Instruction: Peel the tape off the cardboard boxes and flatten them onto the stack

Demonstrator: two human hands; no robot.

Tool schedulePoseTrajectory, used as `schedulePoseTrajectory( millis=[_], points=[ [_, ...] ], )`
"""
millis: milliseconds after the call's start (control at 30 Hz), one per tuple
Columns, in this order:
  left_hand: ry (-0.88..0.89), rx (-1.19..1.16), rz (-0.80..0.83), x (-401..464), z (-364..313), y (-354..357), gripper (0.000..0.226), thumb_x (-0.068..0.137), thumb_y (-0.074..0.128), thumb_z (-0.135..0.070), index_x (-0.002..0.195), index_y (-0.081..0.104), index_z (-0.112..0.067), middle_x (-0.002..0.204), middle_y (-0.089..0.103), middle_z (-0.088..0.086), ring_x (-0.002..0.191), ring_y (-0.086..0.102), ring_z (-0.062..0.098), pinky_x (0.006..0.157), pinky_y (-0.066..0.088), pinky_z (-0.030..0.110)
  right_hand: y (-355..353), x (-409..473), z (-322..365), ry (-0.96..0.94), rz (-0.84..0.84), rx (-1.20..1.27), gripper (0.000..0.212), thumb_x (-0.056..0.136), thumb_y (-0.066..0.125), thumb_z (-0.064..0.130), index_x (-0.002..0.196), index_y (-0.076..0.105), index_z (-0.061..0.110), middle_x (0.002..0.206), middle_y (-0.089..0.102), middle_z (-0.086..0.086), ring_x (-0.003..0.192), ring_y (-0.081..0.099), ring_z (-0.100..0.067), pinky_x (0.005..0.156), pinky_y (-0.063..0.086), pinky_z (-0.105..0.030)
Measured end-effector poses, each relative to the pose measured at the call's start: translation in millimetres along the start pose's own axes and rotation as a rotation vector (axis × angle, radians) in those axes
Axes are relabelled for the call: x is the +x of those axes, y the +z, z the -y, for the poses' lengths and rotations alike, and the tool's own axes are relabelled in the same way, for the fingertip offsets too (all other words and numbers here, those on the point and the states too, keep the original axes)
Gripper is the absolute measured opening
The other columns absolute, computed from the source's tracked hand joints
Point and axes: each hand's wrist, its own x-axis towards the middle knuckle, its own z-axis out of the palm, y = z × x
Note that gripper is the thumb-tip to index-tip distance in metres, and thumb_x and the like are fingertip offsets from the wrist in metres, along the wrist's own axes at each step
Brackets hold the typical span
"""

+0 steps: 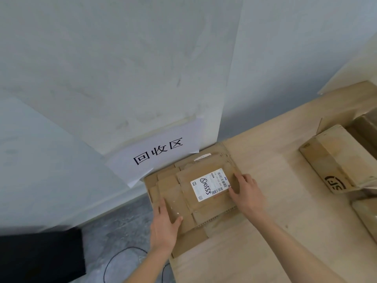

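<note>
Two hands are laid flat on the stack (pixel 204 201): left hand (pixel 164 225) and right hand (pixel 245 193), each grip wide; lower sheets are mostly hidden.

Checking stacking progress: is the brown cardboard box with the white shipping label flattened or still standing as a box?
Flattened: the brown cardboard box with the white shipping label lies flat on the stack, left hand and right hand on it.

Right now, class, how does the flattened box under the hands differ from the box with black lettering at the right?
The flattened box lies collapsed on the stack; the lettered box is three-dimensional, unflattened. The flattened box carries a white shipping label; the lettered box shows a black printed logo. Both hands touch the flattened one, neither the lettered one. Both are brown cardboard on the wooden table.
</note>
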Motion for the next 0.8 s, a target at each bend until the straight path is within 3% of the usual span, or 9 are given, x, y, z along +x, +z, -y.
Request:
schedulePoseTrajectory(
  millis=[200, 367, 600, 800],
  points=[
    [0.123, 0.212, -0.038, -13, -3, -22, 0.078, 0.095, 0.059, -0.055, 0.156, 0.026, -0.020, 0.153, 0.036, 0.000, 0.124, 0.053, 0.019, 0.087, 0.052, 0.030, -20, -25, 10, -0.044, -0.036, -0.038, 0.043, 0.098, 0.053, 0.038, 0.138, 0.051, 0.024, 0.142, 0.047, 0.005, 0.125, 0.049, -0.021, 0.091, 0.048, -0.039],
    [0.289, 0.327, -0.143, -40, -4, -51, 0.067, 0.093, 0.055, -0.063, 0.146, 0.043, -0.023, 0.140, 0.046, -0.004, 0.126, 0.047, 0.017, 0.099, 0.046, 0.036, -50, -72, 17, -0.145, -0.076, -0.036, 0.054, 0.095, 0.055, 0.031, 0.147, 0.044, 0.028, 0.144, 0.049, 0.005, 0.127, 0.050, -0.022, 0.097, 0.045, -0.037],
    [0.459, 0.287, -0.235, -120, 3, -94, 0.084, 0.093, 0.050, -0.068, 0.160, 0.020, -0.028, 0.163, 0.028, -0.002, 0.150, 0.026, 0.021, 0.119, 0.026, 0.040, -92, -182, 22, -0.281, -0.214, -0.089, 0.063, 0.095, 0.055, 0.042, 0.154, 0.035, 0.033, 0.154, 0.044, 0.009, 0.137, 0.046, -0.018, 0.107, 0.038, -0.034],
    [0.563, 0.176, -0.333, -239, 36, -118, 0.083, 0.093, 0.052, -0.067, 0.160, 0.023, -0.029, 0.166, 0.025, -0.001, 0.153, 0.022, 0.022, 0.123, 0.018, 0.038, -108, -323, 16, -0.368, -0.380, -0.092, 0.063, 0.096, 0.053, 0.053, 0.154, 0.034, 0.038, 0.161, 0.036, 0.012, 0.146, 0.034, -0.010, 0.122, 0.021, -0.032]
  ],
)
